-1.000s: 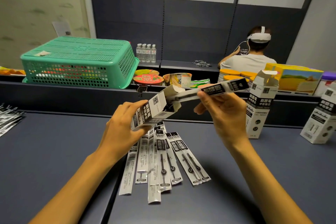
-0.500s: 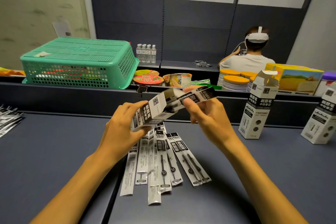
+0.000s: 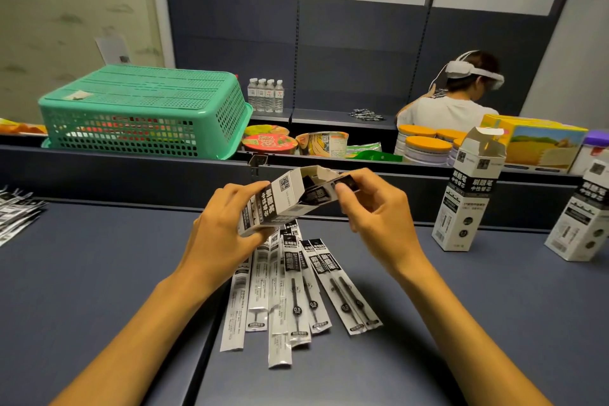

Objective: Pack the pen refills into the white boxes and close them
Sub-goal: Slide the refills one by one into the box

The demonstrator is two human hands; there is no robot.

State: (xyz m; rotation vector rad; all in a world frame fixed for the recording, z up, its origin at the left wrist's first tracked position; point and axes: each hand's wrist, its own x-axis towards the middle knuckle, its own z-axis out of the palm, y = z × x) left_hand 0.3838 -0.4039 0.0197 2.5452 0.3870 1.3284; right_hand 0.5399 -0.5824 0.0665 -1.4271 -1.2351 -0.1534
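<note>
Left hand (image 3: 227,227) is wrapped around the white box (image 3: 280,201), held up over the table's middle, open mouth tilted up and to the right. Right hand (image 3: 375,208) pinches the refill packet (image 3: 342,183) right at that mouth, mostly inside already, its length running along the box's.

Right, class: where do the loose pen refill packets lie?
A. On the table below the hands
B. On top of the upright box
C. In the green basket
A: the pen refill packets are fanned on the dark table, under the hands' white box.
</note>
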